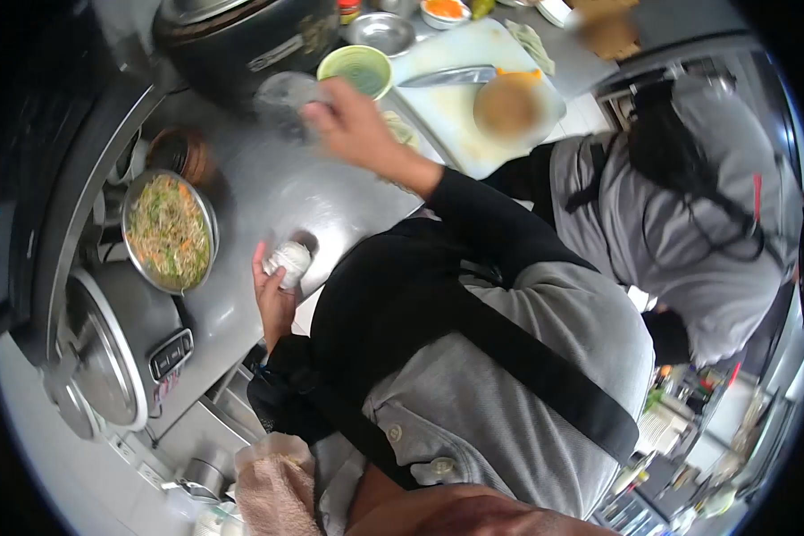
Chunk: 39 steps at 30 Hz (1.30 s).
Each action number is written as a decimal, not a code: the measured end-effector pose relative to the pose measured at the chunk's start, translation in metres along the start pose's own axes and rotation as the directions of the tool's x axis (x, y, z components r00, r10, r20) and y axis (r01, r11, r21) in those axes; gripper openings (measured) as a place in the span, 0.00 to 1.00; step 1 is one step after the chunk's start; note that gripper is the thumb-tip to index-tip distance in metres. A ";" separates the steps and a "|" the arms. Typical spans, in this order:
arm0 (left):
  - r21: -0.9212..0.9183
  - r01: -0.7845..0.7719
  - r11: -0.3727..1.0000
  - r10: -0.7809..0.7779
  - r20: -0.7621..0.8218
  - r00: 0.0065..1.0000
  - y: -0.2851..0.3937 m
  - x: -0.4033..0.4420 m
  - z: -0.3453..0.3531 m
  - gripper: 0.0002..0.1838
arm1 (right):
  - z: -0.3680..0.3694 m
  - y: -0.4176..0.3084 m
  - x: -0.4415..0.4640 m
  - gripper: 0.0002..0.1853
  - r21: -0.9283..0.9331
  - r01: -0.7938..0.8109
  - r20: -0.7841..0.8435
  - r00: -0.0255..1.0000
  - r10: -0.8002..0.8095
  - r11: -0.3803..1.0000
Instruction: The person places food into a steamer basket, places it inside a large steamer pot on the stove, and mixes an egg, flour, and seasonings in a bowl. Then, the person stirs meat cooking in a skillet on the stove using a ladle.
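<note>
left hand point(274, 299) fingers held a rounded white lump point(291, 259); right hand point(350, 129) fingers gripped a blurred, clear round container point(284, 94)

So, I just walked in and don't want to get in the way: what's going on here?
One person is at a metal counter, both hands busy. The left hand holds a round white bundle; the right hand appears to hold a clear object, too blurred to identify, near a green bowl. A shredded vegetable mix sits off to the left. A knife lies on a cutting board, near a co-worker in grey.
</note>
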<state>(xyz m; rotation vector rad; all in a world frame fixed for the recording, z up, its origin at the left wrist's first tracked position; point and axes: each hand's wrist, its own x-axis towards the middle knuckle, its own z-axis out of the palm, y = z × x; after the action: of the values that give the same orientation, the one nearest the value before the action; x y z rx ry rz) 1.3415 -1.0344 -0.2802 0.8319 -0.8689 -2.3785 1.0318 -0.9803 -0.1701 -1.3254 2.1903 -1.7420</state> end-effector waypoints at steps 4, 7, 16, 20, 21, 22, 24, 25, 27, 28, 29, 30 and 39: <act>0.165 0.007 0.986 -0.040 0.195 0.980 0.021 0.008 0.003 0.38 | -0.132 0.037 -0.089 0.23 -0.181 -0.179 -0.456 0.886 0.079 0.967; 0.259 0.021 0.966 -0.102 0.303 0.948 0.021 0.019 0.017 0.38 | -0.207 0.068 -0.152 0.27 0.000 -0.421 -0.673 0.671 0.311 0.907; 0.365 0.108 0.925 -0.240 0.338 0.910 -0.042 0.022 0.129 0.42 | -0.294 0.116 -0.220 0.32 -0.417 -0.648 -0.422 0.759 0.496 0.637; 0.416 0.059 0.907 -0.208 0.323 0.923 -0.077 0.008 0.154 0.39 | -0.275 0.129 -0.250 0.29 -0.418 -0.486 -0.113 0.866 0.487 0.767; 0.433 0.096 0.896 -0.236 0.281 0.930 -0.080 -0.001 0.169 0.39 | -0.267 0.149 -0.256 0.24 -0.421 -0.378 -0.144 0.925 0.351 0.824; 0.447 0.086 0.891 -0.231 0.282 0.931 -0.090 0.001 0.166 0.39 | -0.263 0.163 -0.257 0.20 -0.354 -0.425 -0.145 0.905 0.400 0.833; 0.464 0.114 0.878 -0.277 0.300 0.913 -0.100 0.005 0.163 0.38 | -0.264 0.166 -0.257 0.16 -0.311 -0.436 -0.174 0.900 0.400 0.845; 0.442 0.114 0.889 -0.277 0.324 0.904 -0.103 0.009 0.159 0.37 | -0.267 0.157 -0.256 0.16 -0.272 -0.436 -0.191 0.898 0.396 0.858; 0.448 0.138 0.883 -0.321 0.363 0.875 -0.112 0.014 0.169 0.37 | -0.289 0.136 -0.267 0.18 -0.212 -0.446 -0.256 0.884 0.391 0.869; 0.457 0.154 0.876 -0.345 0.372 0.862 -0.116 0.016 0.175 0.37 | -0.301 0.120 -0.275 0.18 -0.219 -0.466 -0.313 0.866 0.390 0.857; 0.427 0.202 0.881 -0.369 0.354 0.860 -0.120 0.019 0.181 0.40 | -0.312 0.111 -0.286 0.18 -0.242 -0.466 -0.391 0.850 0.354 0.851; 0.439 0.219 0.871 -0.400 0.375 0.836 -0.122 0.024 0.186 0.40 | -0.324 0.103 -0.298 0.18 -0.269 -0.468 -0.461 0.830 0.315 0.842; 0.538 0.278 0.796 -0.583 0.554 0.594 -0.196 0.041 0.293 0.40 | -0.506 0.068 -0.454 0.18 -0.200 -0.846 -0.906 0.351 0.235 0.494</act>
<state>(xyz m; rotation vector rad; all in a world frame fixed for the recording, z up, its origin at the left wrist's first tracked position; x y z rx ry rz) 1.0722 -0.8046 -0.2507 0.2284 -1.6679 -3.0959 1.0195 -0.3013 -0.2444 0.6614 3.3111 -1.3133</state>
